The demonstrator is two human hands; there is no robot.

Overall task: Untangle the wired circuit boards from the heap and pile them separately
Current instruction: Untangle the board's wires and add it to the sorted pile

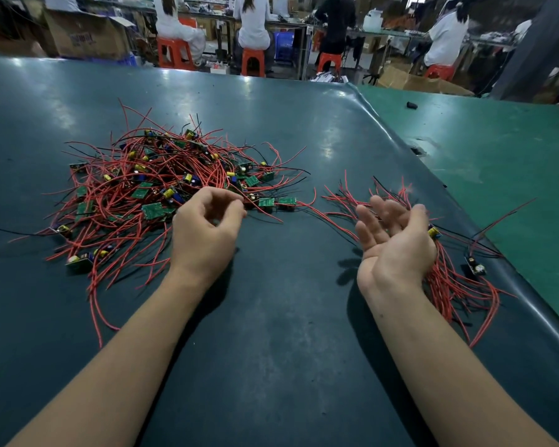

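Dark mat point(271, 317) bare between tangled heap point(162, 188), second pile point(449, 279) near mat edge

Left hand point(207, 221) perhaps pinching heap point(162, 185) wire; right hand point(397, 243) open-palmed.

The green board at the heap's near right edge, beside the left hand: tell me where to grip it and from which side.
Pinch the green board by its two long edges, coming from the near right, where bare table gives room. It lies flat at the heap fringe, seemingly with little over it. Its red wire runs right, so lifting gently toward the left hand seems safest.
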